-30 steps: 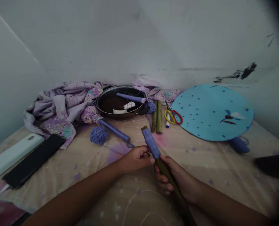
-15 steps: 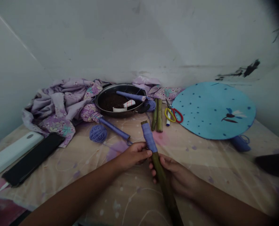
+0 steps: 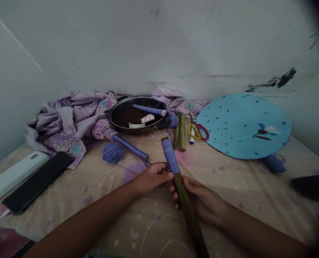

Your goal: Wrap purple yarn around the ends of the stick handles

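My hands hold a bamboo stick (image 3: 187, 211) upright in front of me, its upper end tightly wrapped in purple yarn (image 3: 170, 156). My right hand (image 3: 199, 197) grips the stick just below the wrapping. My left hand (image 3: 151, 178) comes in from the left, with its closed fingertips against the stick at the lower edge of the yarn. I cannot tell whether those fingers pinch a loose strand. A ball of purple yarn (image 3: 112, 153) lies to the left of the hands, and a second purple-wrapped stick (image 3: 129, 147) lies beyond it.
Behind the hands stand a dark pan of brown material (image 3: 136, 97), bamboo pieces (image 3: 182, 132), scissors (image 3: 198, 132) and a round blue paper disc (image 3: 245, 125). Floral cloth (image 3: 65, 122) bunches against the wall. A black slab (image 3: 38, 182) and a white bar (image 3: 14, 176) lie at the left.
Since a second ago the stick has swung more upright, and both hands have shifted slightly left. Over the last half second almost nothing has moved.
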The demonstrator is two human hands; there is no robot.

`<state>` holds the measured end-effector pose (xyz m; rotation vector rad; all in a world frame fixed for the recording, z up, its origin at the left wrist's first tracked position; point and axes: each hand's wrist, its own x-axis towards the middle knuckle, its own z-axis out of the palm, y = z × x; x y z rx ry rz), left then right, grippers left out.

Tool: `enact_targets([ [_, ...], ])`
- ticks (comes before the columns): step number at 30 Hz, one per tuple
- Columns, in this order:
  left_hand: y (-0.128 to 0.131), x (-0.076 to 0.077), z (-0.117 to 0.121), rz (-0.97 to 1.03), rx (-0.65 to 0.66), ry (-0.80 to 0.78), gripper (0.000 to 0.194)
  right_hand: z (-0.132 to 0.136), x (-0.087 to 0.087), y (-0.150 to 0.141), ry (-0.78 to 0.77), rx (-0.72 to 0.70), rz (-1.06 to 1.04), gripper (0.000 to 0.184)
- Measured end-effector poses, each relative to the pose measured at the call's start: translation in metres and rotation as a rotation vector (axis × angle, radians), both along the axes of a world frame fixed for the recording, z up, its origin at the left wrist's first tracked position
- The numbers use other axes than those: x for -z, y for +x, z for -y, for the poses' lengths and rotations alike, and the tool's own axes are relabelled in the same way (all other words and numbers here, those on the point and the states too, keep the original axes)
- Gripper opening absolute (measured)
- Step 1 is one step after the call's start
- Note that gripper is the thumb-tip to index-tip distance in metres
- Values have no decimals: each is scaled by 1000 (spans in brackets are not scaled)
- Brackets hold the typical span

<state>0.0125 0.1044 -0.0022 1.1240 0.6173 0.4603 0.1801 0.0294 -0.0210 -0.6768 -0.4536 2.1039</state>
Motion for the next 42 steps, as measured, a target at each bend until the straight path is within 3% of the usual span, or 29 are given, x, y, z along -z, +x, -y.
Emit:
enact_targets([
  [6,0,3,2,23,-3,-54,46,0,-1,-1,22,-73,-30,25],
  [9,1,6,0,66,6,-41,47,2,-2,-3,41,-50,10,26],
  [13,1,2,-1,67,-77,3,48,5,-2,-3,116,12,83,35],
  [19,-3,3,1,9,-59,49,48,3,2,-1,101,-3,84,20],
  [26,-8,14,-4,73,-58,-38,51,1,2,-2,40,12,34,19],
  [30,-6,9,-2,23,-68,26,42,2,0,-2,57,42,51,22],
  [36,0,-1,1,-30,-45,125,48,4,1,-1,127,21,97,23],
  [39,-1,0,1,-4,11,119,48,3,1,-1,120,11,89,20],
  [42,-3,5,-2,10,-29,67,46,2,1,-1,86,27,64,20],
])
